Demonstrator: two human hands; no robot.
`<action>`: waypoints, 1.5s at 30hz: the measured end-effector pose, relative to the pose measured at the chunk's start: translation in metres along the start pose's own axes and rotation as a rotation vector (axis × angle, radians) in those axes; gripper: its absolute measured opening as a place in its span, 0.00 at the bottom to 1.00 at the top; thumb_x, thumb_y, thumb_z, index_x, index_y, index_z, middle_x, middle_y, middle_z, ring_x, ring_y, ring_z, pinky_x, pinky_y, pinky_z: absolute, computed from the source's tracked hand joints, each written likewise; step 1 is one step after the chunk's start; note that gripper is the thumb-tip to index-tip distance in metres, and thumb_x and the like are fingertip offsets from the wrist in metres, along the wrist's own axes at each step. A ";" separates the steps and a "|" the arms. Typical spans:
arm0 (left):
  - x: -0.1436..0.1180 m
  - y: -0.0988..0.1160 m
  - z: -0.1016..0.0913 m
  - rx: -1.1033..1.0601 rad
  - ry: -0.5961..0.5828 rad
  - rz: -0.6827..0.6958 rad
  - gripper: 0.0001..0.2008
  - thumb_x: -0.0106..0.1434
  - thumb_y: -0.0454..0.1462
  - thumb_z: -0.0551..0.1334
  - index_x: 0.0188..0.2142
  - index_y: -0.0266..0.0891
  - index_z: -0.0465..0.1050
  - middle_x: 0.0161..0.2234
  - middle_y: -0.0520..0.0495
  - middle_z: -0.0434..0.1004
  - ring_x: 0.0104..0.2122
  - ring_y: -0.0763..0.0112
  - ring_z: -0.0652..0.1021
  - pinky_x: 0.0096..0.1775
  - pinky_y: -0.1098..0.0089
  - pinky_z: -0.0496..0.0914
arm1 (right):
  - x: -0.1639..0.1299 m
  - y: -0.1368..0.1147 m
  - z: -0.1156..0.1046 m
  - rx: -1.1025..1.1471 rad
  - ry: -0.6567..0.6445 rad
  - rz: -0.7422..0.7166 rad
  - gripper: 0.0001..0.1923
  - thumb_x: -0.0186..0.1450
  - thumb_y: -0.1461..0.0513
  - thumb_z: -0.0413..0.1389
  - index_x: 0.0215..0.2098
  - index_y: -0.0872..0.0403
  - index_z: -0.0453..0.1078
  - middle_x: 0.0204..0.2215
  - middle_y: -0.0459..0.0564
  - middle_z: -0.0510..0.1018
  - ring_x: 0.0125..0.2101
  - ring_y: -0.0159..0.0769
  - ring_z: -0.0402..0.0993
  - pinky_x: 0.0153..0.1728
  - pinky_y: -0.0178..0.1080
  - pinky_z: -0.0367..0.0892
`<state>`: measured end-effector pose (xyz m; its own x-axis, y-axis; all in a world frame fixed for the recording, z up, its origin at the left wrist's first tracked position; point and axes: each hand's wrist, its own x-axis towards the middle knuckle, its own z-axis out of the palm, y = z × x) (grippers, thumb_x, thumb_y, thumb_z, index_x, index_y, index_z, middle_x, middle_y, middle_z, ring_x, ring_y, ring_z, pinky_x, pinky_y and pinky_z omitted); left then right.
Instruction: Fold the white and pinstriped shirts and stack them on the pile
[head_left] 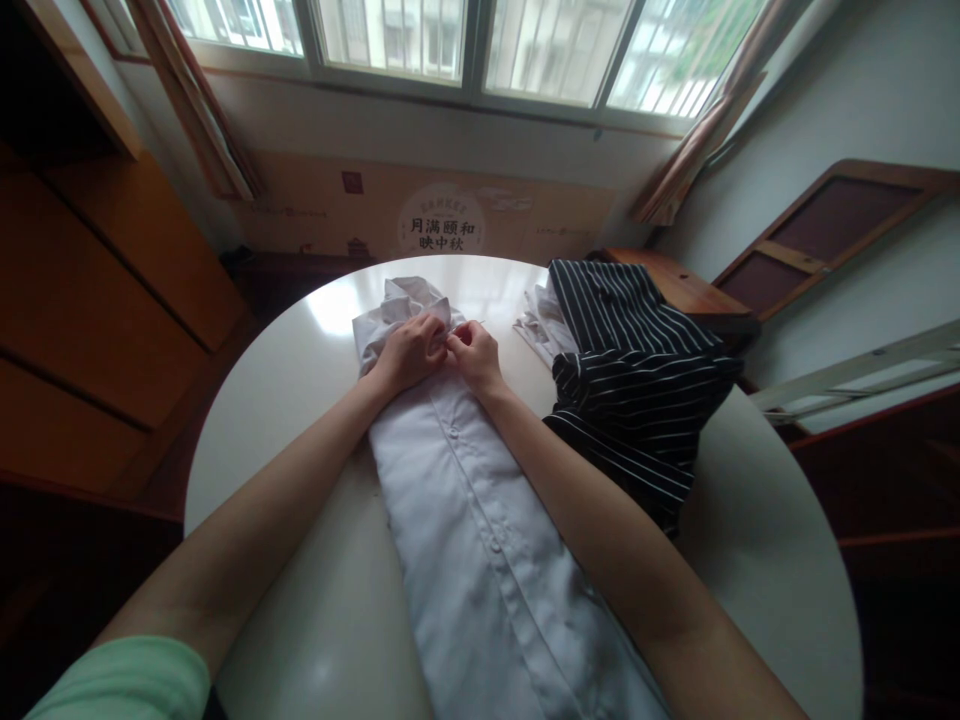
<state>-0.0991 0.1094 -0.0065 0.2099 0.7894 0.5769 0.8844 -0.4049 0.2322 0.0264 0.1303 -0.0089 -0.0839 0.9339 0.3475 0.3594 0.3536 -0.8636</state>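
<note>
A white button-up shirt (472,520) lies lengthwise on the round white table (277,400), its button strip running down the middle and its collar end bunched at the far side. My left hand (414,350) is closed on the shirt's front just below the collar. Right beside it, my right hand (474,352) pinches the same part of the shirt with thumb and forefinger. The fingertips of both hands nearly meet there. What exactly lies between them is too small to make out. Buttons show farther down the strip.
Black clothing with white stripes (630,390) lies heaped at the table's right, partly over another pale garment (546,318). Behind the table stand a wooden cabinet (682,285) and a cardboard box (300,205) under the window. Wooden cupboards (90,300) stand at left.
</note>
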 end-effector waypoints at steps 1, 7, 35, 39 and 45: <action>0.000 0.000 0.000 0.000 0.011 0.000 0.06 0.53 0.34 0.55 0.32 0.37 0.64 0.33 0.45 0.70 0.33 0.66 0.71 0.33 0.69 0.64 | 0.000 0.000 0.000 0.000 0.014 -0.014 0.03 0.51 0.63 0.52 0.23 0.53 0.60 0.21 0.42 0.68 0.25 0.31 0.65 0.32 0.35 0.62; 0.000 -0.002 0.002 -0.009 0.029 0.003 0.05 0.55 0.35 0.55 0.33 0.38 0.64 0.32 0.46 0.70 0.34 0.66 0.71 0.34 0.69 0.64 | -0.002 -0.002 0.000 0.000 0.039 -0.049 0.04 0.52 0.63 0.51 0.23 0.53 0.58 0.21 0.41 0.67 0.24 0.30 0.64 0.30 0.34 0.62; -0.002 0.004 -0.003 -0.006 0.135 0.037 0.04 0.58 0.38 0.55 0.33 0.40 0.62 0.37 0.45 0.68 0.39 0.65 0.69 0.40 0.66 0.65 | -0.004 -0.008 -0.003 0.031 0.085 -0.058 0.06 0.52 0.63 0.52 0.22 0.53 0.57 0.19 0.40 0.65 0.23 0.29 0.62 0.28 0.33 0.60; -0.002 0.003 -0.003 0.001 0.137 0.070 0.04 0.59 0.38 0.54 0.32 0.40 0.62 0.36 0.46 0.68 0.38 0.65 0.69 0.40 0.66 0.65 | -0.004 -0.007 -0.003 0.024 0.089 -0.076 0.06 0.53 0.62 0.52 0.22 0.52 0.57 0.19 0.40 0.65 0.23 0.29 0.62 0.28 0.32 0.60; -0.002 0.003 -0.003 -0.010 0.103 0.070 0.04 0.58 0.37 0.55 0.33 0.39 0.62 0.34 0.47 0.70 0.37 0.66 0.70 0.41 0.66 0.64 | -0.004 -0.008 -0.003 0.012 0.091 -0.080 0.07 0.52 0.63 0.52 0.21 0.52 0.57 0.19 0.40 0.65 0.23 0.29 0.62 0.28 0.33 0.59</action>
<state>-0.0987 0.1052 -0.0044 0.2263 0.7078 0.6692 0.8647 -0.4623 0.1965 0.0269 0.1236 -0.0022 -0.0265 0.8942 0.4469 0.3437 0.4280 -0.8359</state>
